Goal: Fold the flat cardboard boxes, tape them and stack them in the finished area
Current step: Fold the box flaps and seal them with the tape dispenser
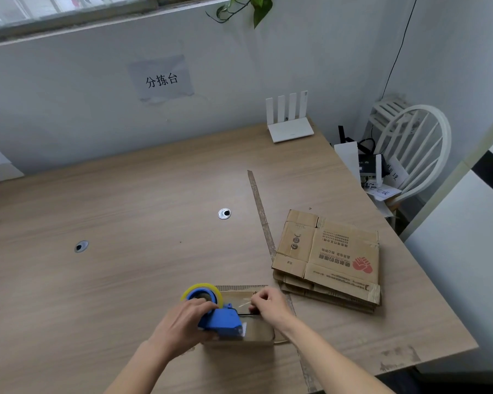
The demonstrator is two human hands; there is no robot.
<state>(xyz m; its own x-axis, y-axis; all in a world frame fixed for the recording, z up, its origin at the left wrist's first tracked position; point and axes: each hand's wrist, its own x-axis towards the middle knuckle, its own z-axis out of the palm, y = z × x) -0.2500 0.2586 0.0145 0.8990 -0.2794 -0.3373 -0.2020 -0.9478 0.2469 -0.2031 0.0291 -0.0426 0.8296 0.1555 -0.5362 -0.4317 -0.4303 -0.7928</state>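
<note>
A folded cardboard box [255, 331] stands on the table near the front edge. On top of it sits a blue tape dispenser [221, 319] with a yellow-rimmed roll of clear tape. My left hand [182, 322] grips the dispenser from the left. My right hand [268, 304] pinches the end of the clear tape on the box top, just right of the dispenser. A stack of flat cardboard boxes [330, 257] with red print lies to the right.
A strip of brown tape [261, 211] runs down the wooden table [125, 223]. Two cable holes [224, 213] pierce the top. A white router [289, 120] stands at the back. A white chair [416, 155] with clutter sits beyond the right edge.
</note>
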